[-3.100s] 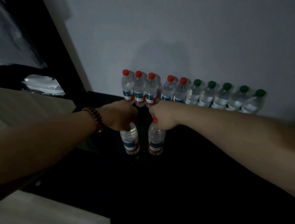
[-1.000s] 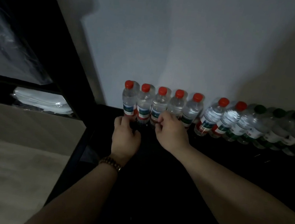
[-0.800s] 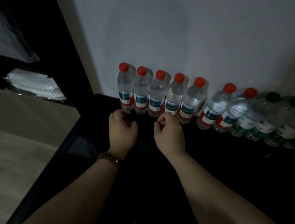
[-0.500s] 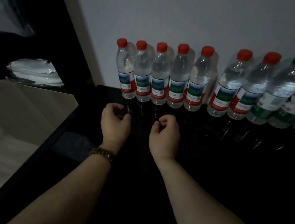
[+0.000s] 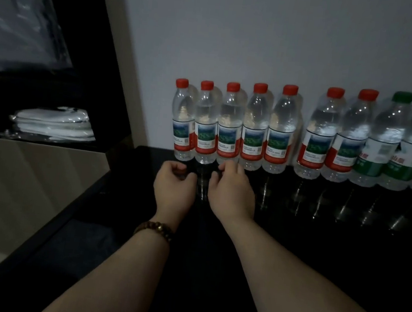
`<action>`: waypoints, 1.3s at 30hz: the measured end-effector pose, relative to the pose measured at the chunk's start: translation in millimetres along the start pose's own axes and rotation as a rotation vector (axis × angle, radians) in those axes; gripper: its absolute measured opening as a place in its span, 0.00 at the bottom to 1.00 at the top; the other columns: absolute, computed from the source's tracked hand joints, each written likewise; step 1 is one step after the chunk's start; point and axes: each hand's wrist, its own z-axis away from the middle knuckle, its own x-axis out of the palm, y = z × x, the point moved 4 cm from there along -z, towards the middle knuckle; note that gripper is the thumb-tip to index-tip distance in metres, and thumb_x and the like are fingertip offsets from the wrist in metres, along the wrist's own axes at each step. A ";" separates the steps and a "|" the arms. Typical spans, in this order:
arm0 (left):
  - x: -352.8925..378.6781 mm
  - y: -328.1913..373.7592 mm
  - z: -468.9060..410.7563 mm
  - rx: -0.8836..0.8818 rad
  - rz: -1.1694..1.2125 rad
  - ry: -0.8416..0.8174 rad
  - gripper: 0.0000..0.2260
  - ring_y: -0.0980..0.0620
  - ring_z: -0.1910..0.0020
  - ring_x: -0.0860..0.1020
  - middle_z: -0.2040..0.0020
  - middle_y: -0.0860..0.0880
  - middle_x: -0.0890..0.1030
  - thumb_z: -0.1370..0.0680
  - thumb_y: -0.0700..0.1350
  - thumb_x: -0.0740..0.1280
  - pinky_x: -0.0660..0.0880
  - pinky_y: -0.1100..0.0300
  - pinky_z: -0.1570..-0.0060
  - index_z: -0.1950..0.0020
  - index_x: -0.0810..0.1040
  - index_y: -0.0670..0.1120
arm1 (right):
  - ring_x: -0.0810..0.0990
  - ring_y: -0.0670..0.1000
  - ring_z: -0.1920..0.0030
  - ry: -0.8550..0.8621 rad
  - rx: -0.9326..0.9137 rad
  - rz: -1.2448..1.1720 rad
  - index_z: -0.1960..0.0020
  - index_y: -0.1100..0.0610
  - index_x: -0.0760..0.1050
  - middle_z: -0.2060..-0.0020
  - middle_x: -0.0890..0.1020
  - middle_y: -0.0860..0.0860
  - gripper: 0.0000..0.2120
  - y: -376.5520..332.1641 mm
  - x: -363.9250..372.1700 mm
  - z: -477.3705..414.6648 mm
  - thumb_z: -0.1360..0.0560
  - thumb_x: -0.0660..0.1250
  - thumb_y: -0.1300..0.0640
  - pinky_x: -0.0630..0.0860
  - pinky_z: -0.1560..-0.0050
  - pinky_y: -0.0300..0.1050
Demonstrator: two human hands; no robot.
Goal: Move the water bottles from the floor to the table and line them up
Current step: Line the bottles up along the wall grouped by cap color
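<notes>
Standing bottles [image 5: 230, 125], just beyond curled hands [image 5: 174, 187]

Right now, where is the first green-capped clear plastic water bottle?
In the head view, on the right, the green-capped bottle stands on the black table by the wall, beside the last red-capped bottle.

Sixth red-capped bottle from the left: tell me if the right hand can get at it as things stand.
Probably yes. The right hand holds nothing, the dark table lies open in front of the sixth red-capped bottle, and a gap on its left leaves room for a grip.
</notes>
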 end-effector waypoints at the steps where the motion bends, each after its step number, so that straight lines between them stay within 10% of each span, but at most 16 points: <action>1: 1.5 -0.8 -7.2 -0.019 0.014 -0.003 0.10 0.61 0.59 0.79 0.58 0.55 0.81 0.28 0.41 0.73 0.76 0.62 0.57 0.55 0.74 0.53 | 0.77 0.55 0.44 -0.021 -0.031 0.056 0.40 0.52 0.71 0.44 0.77 0.50 0.10 -4.5 7.0 -5.5 0.19 0.63 0.49 0.72 0.55 0.48; 14: 17.0 -43.1 -92.3 -0.232 0.292 -0.220 0.15 0.44 0.51 0.85 0.50 0.44 0.85 0.30 0.32 0.74 0.83 0.46 0.49 0.47 0.78 0.45 | 0.79 0.58 0.45 -0.169 -0.361 0.204 0.34 0.51 0.73 0.42 0.80 0.51 0.15 -25.7 69.9 -52.2 0.21 0.64 0.59 0.77 0.50 0.52; 26: 13.9 -42.1 -106.7 -0.125 0.238 -0.207 0.17 0.51 0.50 0.85 0.52 0.52 0.87 0.36 0.40 0.75 0.82 0.46 0.44 0.49 0.81 0.52 | 0.80 0.58 0.39 -0.391 -0.198 -0.071 0.29 0.44 0.72 0.39 0.83 0.52 0.30 -34.4 88.2 -53.2 0.30 0.62 0.62 0.80 0.41 0.56; 39: 13.9 -38.7 -109.5 -0.177 0.400 -0.298 0.21 0.45 0.48 0.85 0.50 0.47 0.87 0.29 0.25 0.66 0.82 0.51 0.47 0.45 0.83 0.46 | 0.78 0.58 0.35 -0.361 -0.064 -0.145 0.26 0.49 0.71 0.35 0.81 0.53 0.31 -25.4 98.4 -63.7 0.28 0.62 0.61 0.71 0.45 0.41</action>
